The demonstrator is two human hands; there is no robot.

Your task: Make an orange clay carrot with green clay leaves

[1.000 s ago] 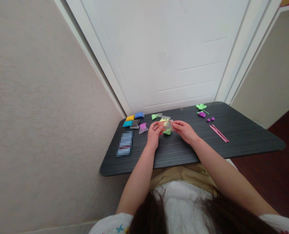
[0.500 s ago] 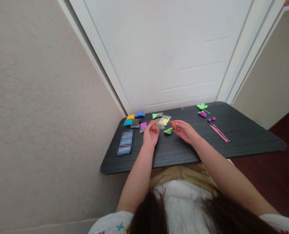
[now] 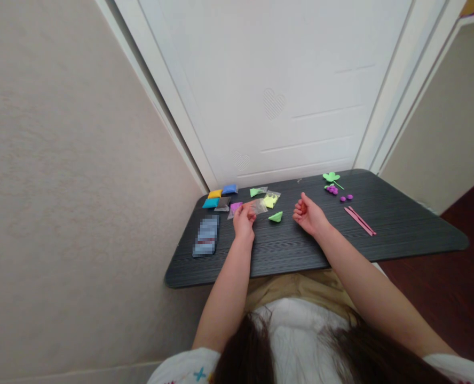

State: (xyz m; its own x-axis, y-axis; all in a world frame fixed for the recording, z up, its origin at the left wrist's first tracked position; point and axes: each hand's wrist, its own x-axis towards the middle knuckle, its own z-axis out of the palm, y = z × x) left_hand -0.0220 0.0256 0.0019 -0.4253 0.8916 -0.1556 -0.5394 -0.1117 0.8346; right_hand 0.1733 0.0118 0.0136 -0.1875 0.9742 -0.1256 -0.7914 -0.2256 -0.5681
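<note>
My left hand (image 3: 244, 222) pinches a clear bag of orange clay (image 3: 258, 206) low over the table, close to a small bag of purple clay (image 3: 236, 208). To the right, my right hand (image 3: 310, 215) is held up with its fingers curled round a piece of orange clay (image 3: 303, 208), mostly hidden by them. Between the two hands a folded light green piece of clay (image 3: 276, 217) lies on the table. Behind it are an open bag of yellow clay (image 3: 270, 201) and a bag with light green clay (image 3: 256, 192).
On the dark table (image 3: 285, 250), packs of yellow-orange (image 3: 215, 194), blue (image 3: 229, 189), teal (image 3: 211, 203) and dark clay (image 3: 222, 203) lie back left, behind a blurred phone-like object (image 3: 206, 236). At right are a green clay flower (image 3: 331, 177), purple balls (image 3: 332, 189) and pink tools (image 3: 360, 221).
My right hand has drawn away to the right with a piece of orange clay and curled its fingers round it. My left hand has lowered the bag slightly leftward, towards the purple clay.
</note>
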